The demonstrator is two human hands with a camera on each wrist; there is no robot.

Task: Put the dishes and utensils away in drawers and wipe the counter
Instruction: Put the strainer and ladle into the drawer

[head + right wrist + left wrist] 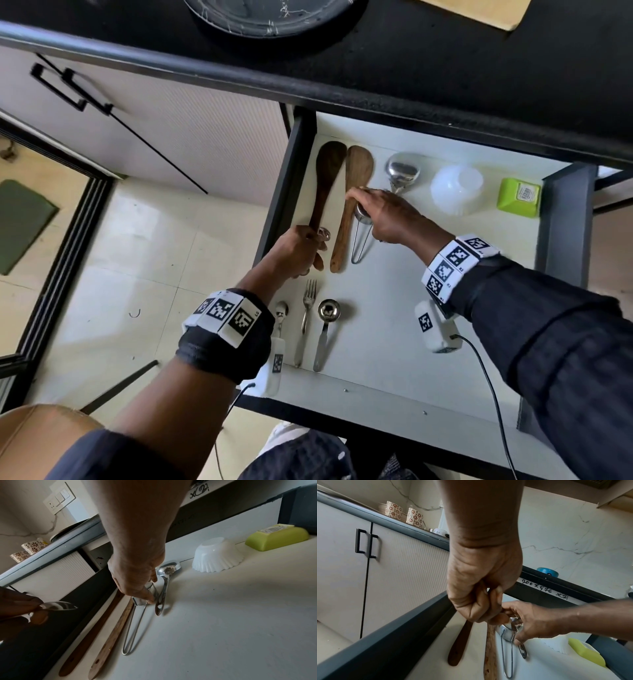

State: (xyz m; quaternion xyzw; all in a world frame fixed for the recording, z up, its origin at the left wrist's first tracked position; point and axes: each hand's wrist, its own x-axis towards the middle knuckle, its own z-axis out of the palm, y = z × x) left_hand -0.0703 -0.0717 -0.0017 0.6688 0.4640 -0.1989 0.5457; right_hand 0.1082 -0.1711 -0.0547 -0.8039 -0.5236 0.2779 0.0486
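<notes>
White open drawer (pixel 445 342) under black counter (pixel 445 68), holding upturned white fluted bowl (pixel 457 188), lime-green plastic container (pixel 519 197), two brown wooden spatulas (pixel 356 192) side by side, steel ladle (pixel 402 171). Right hand (pixel 387 214), fingers curled, gripping small steel strainer with wire-loop handle (pixel 359 240), resting on drawer floor between lighter spatula and ladle. Left hand (pixel 298 251), over drawer's left edge, clenched around shiny steel spoon (pixel 58 605). Nearer front: fork (pixel 307 315), steel scoop (pixel 327 325).

White drawer floor (pixel 411 308), wooden spatulas (pixel 356 178), bowls (pixel 457 188), spoons (pixel 327 329)
</notes>
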